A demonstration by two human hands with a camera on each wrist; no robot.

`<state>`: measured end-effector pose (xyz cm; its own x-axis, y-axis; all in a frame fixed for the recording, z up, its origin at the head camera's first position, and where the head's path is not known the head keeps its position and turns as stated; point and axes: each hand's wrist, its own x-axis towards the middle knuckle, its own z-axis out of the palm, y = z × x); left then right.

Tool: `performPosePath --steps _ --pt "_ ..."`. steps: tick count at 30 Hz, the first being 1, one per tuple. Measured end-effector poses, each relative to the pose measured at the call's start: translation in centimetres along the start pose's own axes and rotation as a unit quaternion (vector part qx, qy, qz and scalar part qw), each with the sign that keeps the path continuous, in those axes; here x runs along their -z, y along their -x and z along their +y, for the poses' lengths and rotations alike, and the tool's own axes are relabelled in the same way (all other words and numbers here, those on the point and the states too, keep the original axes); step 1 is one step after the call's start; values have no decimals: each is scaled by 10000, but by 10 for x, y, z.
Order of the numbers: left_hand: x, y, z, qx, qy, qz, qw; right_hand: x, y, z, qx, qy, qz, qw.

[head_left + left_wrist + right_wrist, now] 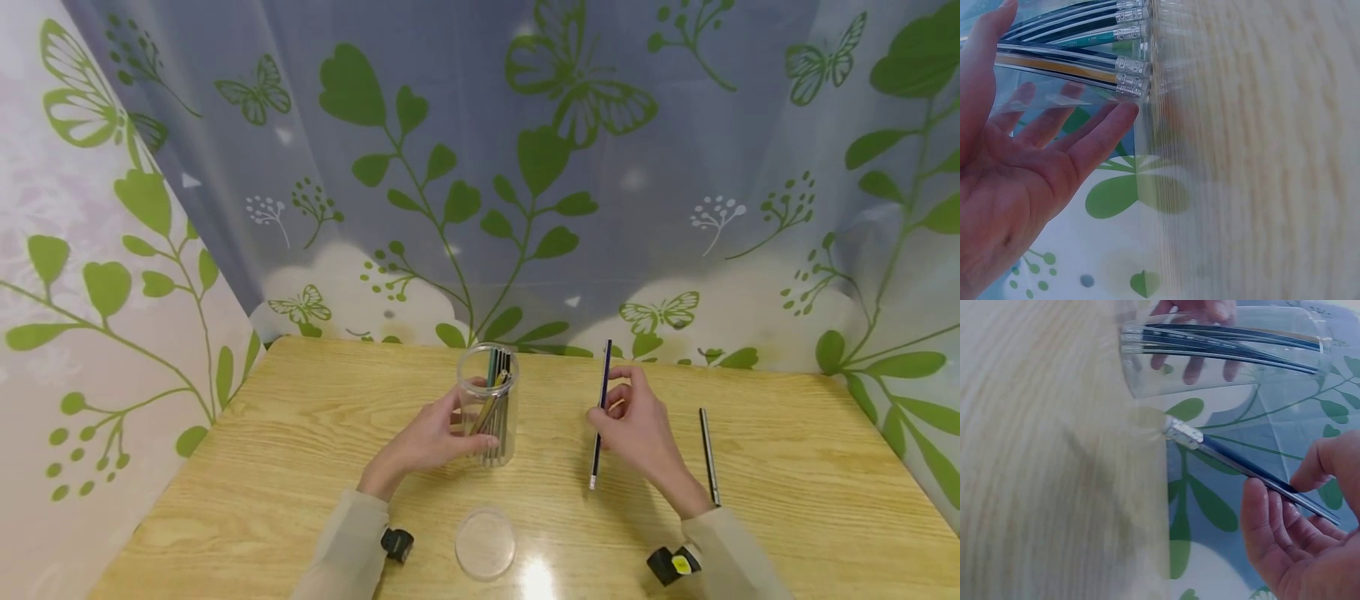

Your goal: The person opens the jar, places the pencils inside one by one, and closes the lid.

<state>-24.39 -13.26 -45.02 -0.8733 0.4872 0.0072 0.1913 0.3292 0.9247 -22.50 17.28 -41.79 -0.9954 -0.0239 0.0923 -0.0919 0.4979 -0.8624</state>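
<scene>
Left fingers (1100,137) clasp a jar (512,429), right fingers (1257,509) pinch a pencil (596,458); clear lid (486,544) and dark stick (708,454) nearby

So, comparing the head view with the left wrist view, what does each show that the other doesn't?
Only the head view: the right hand pinching a dark pencil, another dark pencil lying on the table, the clear round lid, and both beige sleeves.

Only the left wrist view, clearly: the metal ferrules on the pencils near the jar's base, and the palm side of the left hand.

Both: the left hand around the clear jar, the pencils inside, the wooden table and the leaf-printed curtain.
</scene>
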Motion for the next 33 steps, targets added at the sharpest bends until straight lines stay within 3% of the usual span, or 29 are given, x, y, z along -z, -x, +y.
performPosePath --steps 15,25,33 --pt "1 1 1 51 -101 -11 9999 18 -2 -17 409 -714 387 9959" --pt "0 1 1 -3 9 -58 10000 21 -5 -24 410 -1348 295 9896" --pt "0 1 1 6 41 -44 10000 20 -8 -33 936 -1616 596 9806"
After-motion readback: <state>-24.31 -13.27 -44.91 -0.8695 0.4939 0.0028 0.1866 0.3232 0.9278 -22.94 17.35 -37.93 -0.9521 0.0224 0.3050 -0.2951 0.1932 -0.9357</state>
